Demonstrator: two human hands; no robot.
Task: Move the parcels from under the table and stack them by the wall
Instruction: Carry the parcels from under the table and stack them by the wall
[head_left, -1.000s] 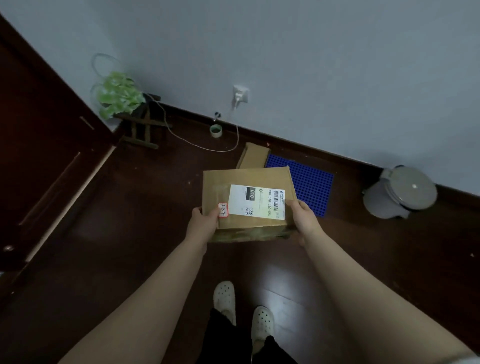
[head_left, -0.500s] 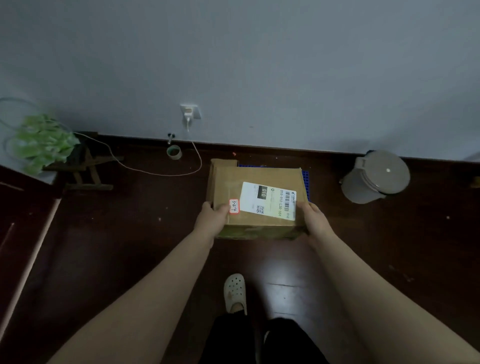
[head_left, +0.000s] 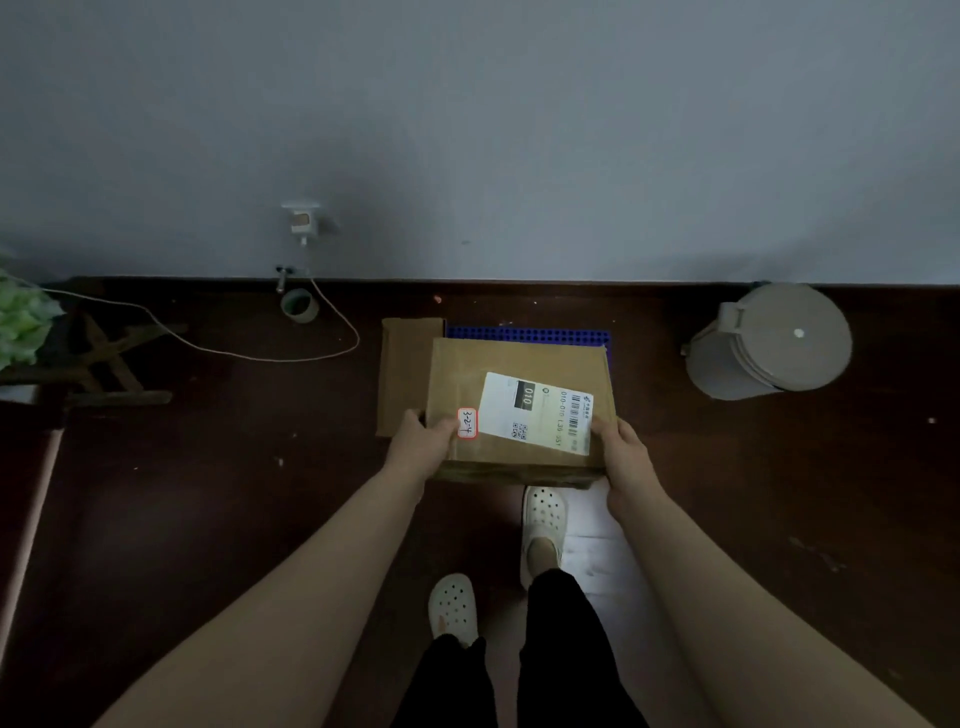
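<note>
I hold a brown cardboard parcel with a white shipping label and a small red-edged sticker, level in front of me above the dark floor. My left hand grips its near left corner and my right hand grips its near right corner. Beyond and below it, a flat brown parcel lies on the floor, next to a blue perforated mat that is mostly hidden by the held parcel. Both lie close to the grey wall.
A grey lidded bin stands by the wall at the right. A tape roll, a wall socket with a trailing cord, and a green plant on a wooden stand are at the left. My white clogs are below the parcel.
The view has turned to face the wall squarely and drawn closer. The parcel, still in both hands, now hangs over the blue mat; my right foot has stepped forward.
</note>
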